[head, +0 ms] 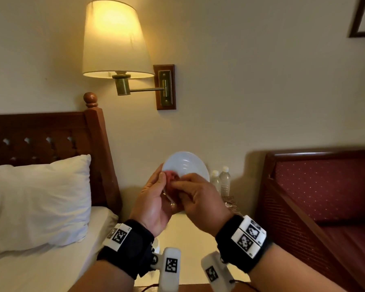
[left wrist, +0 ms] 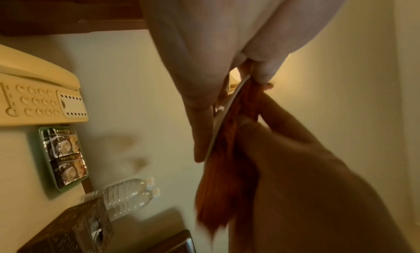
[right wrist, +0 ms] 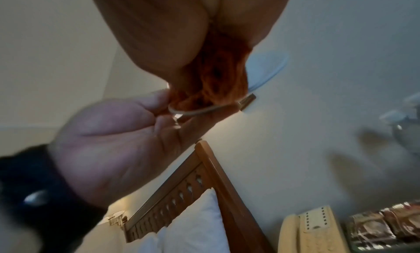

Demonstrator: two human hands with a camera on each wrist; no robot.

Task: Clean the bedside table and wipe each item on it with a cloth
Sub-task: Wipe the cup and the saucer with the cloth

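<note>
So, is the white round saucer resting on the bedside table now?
No, the left hand holds the white round saucer up in the air.

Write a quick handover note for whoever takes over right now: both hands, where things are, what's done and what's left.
Left hand grips the round white ceramic saucer by its rim, held up on edge above the table.
Right hand presses the bunched orange cloth against the saucer's face.
Done: saucer wipe under way.
Left, judging by what sits untouched on the cream bedside table: cream telephone, green tray of sachets, two clear water bottles, carved dark tissue box, then the tabletop.
</note>
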